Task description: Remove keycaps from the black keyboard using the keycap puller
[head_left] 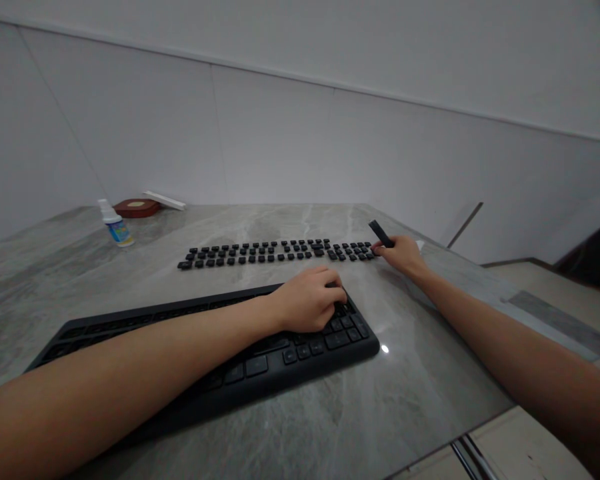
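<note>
A black keyboard lies slanted across the near part of the table. My left hand rests over its number pad, fingers curled down at the upper right corner; whatever they pinch is hidden. Beyond the keyboard, loose black keycaps are laid out in several rows. At the right end of these rows is my right hand, closed around a flat black stick-like tool that points up and left. Its fingertips are beside the last keycaps, and I cannot tell whether they touch one. My left forearm covers much of the keyboard.
A white-capped spray bottle with a blue label stands at the back left, near a reddish-brown wooden box and a white strip. A pale wall rises behind the grey marbled table. The table's right edge runs beneath my right forearm.
</note>
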A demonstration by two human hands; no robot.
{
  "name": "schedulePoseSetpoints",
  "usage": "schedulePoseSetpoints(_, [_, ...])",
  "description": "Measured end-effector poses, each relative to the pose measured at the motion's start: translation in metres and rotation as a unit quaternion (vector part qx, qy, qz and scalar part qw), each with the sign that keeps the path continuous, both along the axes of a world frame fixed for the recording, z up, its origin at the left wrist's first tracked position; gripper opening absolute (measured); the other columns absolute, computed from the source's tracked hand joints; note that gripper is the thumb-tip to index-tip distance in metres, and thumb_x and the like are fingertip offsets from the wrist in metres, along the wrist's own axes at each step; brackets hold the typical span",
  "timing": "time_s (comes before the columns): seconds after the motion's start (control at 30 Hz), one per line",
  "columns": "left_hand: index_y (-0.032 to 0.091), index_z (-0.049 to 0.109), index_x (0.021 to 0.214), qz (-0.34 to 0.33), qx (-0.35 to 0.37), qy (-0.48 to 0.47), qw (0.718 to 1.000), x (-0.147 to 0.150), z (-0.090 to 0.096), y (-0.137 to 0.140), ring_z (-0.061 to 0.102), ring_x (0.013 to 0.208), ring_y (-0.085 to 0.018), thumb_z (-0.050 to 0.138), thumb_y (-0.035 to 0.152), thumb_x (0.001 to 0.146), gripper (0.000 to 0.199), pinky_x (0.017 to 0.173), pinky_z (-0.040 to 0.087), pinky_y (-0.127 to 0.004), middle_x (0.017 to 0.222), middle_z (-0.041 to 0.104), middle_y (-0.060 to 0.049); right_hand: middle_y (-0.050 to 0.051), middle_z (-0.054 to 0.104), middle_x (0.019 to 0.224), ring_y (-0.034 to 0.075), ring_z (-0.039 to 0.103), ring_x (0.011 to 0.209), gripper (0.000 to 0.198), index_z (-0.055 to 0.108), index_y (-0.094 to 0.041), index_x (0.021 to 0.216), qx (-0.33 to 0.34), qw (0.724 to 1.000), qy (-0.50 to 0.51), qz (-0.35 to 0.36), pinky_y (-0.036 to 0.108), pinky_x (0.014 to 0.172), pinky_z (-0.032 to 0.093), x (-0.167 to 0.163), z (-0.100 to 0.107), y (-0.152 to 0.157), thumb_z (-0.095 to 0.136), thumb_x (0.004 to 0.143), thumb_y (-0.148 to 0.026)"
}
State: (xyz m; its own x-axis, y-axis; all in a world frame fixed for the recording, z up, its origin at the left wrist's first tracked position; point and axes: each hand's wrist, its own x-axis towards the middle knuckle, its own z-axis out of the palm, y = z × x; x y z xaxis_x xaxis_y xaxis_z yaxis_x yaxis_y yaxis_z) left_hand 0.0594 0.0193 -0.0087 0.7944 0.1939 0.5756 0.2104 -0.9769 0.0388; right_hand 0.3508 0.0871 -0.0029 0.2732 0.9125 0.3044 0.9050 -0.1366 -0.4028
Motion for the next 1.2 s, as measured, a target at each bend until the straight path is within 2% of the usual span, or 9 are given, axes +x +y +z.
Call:
schedulePoseSetpoints(0.2, [0.013,0.069,0.097,-0.005,-0.044,0.042,0.998,0.001,-0.002,0.003,0.060,0.092,-0.020,0.051,0.008,0.083,0.024,0.087,0.052,-0.034,0.099,0.064,-0.010,0.012,0.074,0.081,0.027,0.067,0.083,0.028,0.078,-0.015,0.096,0.032,0.999,-0.006,-0.038,0.029,0.065,0.042,0.000,0.002,-0.001,0.061,0.082,-0.031])
schedulePoseSetpoints(0.33, [0.015,0.068,0.098,0.004,-0.052,0.064,0.997,0.000,0.003,-0.001,0.060,0.094,-0.020,0.049,0.009,0.084,0.024,0.089,0.052,-0.035,0.101,0.065,-0.010,0.012,0.071,0.071,0.027,0.066,0.074,0.031,0.078,-0.012,0.089,0.037,0.998,0.002,-0.041,0.030,0.059,0.039,-0.004,0.002,-0.003,0.059,0.081,-0.035])
schedulePoseSetpoints(0.57, [0.011,0.066,0.105,0.196,-0.093,0.055,0.975,-0.002,-0.001,-0.001,0.059,0.097,-0.023,0.049,0.008,0.080,0.030,0.091,0.052,-0.038,0.103,0.063,-0.012,0.008,0.061,0.057,0.024,0.061,0.062,0.041,0.076,-0.013,0.080,0.061,0.997,0.037,0.017,0.030,0.055,0.034,-0.021,0.006,-0.016,0.051,0.084,-0.045])
schedulePoseSetpoints(0.67, [0.011,0.067,0.103,0.207,-0.077,0.091,0.971,-0.009,0.004,0.003,0.058,0.097,-0.023,0.049,0.014,0.086,0.026,0.092,0.050,-0.039,0.099,0.064,-0.012,0.006,0.061,0.058,0.022,0.059,0.059,0.049,0.075,-0.014,0.078,0.074,0.993,0.059,0.069,0.030,0.055,0.036,-0.031,0.007,-0.025,0.045,0.086,-0.052])
schedulePoseSetpoints(0.8, [0.011,0.069,0.091,0.193,0.032,0.164,0.967,-0.044,0.032,0.006,0.054,0.104,-0.027,0.050,0.018,0.087,0.020,0.093,0.048,-0.041,0.106,0.063,-0.014,0.005,0.057,0.054,0.020,0.056,0.056,0.057,0.070,-0.016,0.071,0.080,0.984,0.088,0.135,0.029,0.055,0.038,-0.043,0.008,-0.040,0.041,0.087,-0.062])
schedulePoseSetpoints(0.93, [0.016,0.069,0.099,0.255,0.031,0.143,0.956,-0.124,0.056,-0.002,0.056,0.099,-0.023,0.047,0.024,0.089,0.025,0.091,0.047,-0.037,0.104,0.064,-0.010,0.003,0.052,0.053,0.018,0.052,0.054,0.055,0.067,-0.016,0.071,0.108,0.962,0.136,0.210,0.029,0.056,0.039,-0.050,0.011,-0.053,0.041,0.089,-0.061])
schedulePoseSetpoints(1.03, [0.017,0.069,0.100,0.407,0.009,0.128,0.905,-0.204,0.057,-0.019,0.061,0.090,-0.023,0.043,0.035,0.092,0.033,0.085,0.047,-0.038,0.100,0.067,-0.010,0.002,0.053,0.054,0.018,0.052,0.054,0.052,0.065,-0.017,0.070,0.115,0.956,0.140,0.229,0.030,0.056,0.039,-0.055,0.014,-0.059,0.042,0.088,-0.060])
schedulePoseSetpoints(1.13, [0.019,0.069,0.093,0.601,-0.032,0.171,0.780,-0.275,0.050,-0.037,0.063,0.074,-0.025,0.043,0.041,0.090,0.034,0.071,0.046,-0.037,0.087,0.069,-0.007,0.003,0.055,0.053,0.019,0.054,0.054,0.050,0.062,-0.019,0.064,0.060,0.965,0.086,0.239,0.030,0.056,0.038,-0.062,0.015,-0.061,0.045,0.086,-0.061])
schedulePoseSetpoints(1.2, [0.022,0.071,0.084,0.656,-0.117,0.218,0.713,-0.303,0.046,-0.043,0.062,0.067,-0.025,0.043,0.053,0.089,0.042,0.064,0.044,-0.034,0.069,0.068,-0.005,0.004,0.057,0.052,0.019,0.054,0.052,0.051,0.058,-0.019,0.059,-0.018,0.965,0.051,0.256,0.031,0.055,0.038,-0.069,0.014,-0.063,0.046,0.085,-0.061])
